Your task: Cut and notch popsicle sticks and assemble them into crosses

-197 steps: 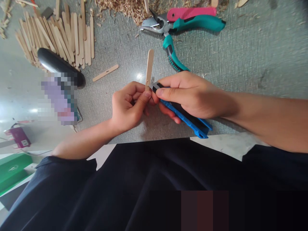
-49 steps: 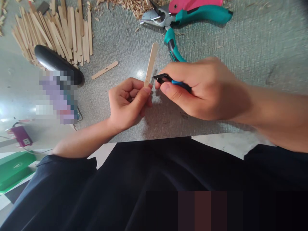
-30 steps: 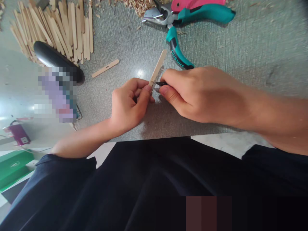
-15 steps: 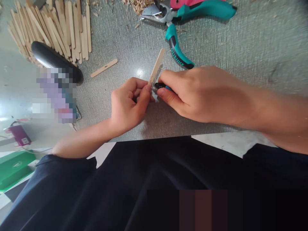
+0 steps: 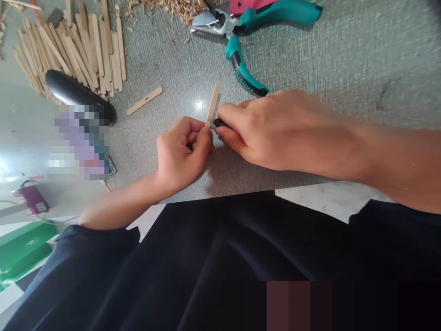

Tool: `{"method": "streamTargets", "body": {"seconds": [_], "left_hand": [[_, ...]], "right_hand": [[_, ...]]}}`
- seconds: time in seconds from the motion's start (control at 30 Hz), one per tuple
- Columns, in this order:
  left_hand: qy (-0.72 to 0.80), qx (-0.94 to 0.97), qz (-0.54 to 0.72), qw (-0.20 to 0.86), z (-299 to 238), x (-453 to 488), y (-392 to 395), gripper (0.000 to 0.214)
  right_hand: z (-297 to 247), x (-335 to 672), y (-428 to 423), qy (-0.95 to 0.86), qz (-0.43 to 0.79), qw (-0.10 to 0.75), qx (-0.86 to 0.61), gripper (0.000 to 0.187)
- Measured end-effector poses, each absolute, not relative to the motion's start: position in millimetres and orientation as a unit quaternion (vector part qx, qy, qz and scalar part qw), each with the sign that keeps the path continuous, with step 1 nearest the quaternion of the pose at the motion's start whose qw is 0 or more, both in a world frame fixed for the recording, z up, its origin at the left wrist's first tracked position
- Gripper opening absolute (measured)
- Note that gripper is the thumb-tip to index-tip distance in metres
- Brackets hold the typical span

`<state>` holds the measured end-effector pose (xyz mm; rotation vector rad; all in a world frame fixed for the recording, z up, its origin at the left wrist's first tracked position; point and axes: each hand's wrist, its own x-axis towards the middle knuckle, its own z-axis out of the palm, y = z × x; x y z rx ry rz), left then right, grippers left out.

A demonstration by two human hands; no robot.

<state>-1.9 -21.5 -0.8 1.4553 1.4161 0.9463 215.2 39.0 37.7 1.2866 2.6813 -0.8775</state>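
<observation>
My left hand [image 5: 184,154] pinches the lower end of a wooden craft stick [image 5: 214,102] between thumb and fingers, and the stick points up and slightly right. My right hand [image 5: 265,131] is closed around what looks like a craft knife [image 5: 218,122]. Only its black front end shows; most of its handle is hidden in the fist. The knife's tip meets or nearly meets the stick just above my left thumb. A second craft stick [image 5: 138,105], with a small slot in its middle, lies on the table to the left.
Many craft sticks [image 5: 99,46] are heaped at the upper left beside a black rounded case [image 5: 79,94] and a blurred purple item [image 5: 81,147]. Teal-handled pliers [image 5: 246,73] lie beyond my hands, near wood shavings [image 5: 168,7]. The grey table's [image 5: 241,181] near edge is at my body.
The view has shifted a little. The held stick has turned, showing more of its narrow edge, and the right hand has rolled slightly, so the knife's blue part no longer shows.
</observation>
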Motion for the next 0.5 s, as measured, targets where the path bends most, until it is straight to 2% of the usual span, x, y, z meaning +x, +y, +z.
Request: {"method": "streamTargets", "body": {"seconds": [0.17,0.37,0.5], "left_hand": [[0.58,0.539,0.386,0.474,-0.7,1.2,-14.9,0.024],[0.572,0.54,0.406,0.465,-2.2,2.2,-12.8,0.023],[0.553,0.546,0.419,0.47,-2.7,1.7,-16.2,0.023]], "right_hand": [[44.9,212.5,40.2,0.856,-0.272,0.082,0.433,0.043],[42.3,213.6,38.6,0.847,-0.295,0.032,0.441,0.032],[38.4,213.8,37.1,0.855,-0.269,0.052,0.44,0.031]]}}
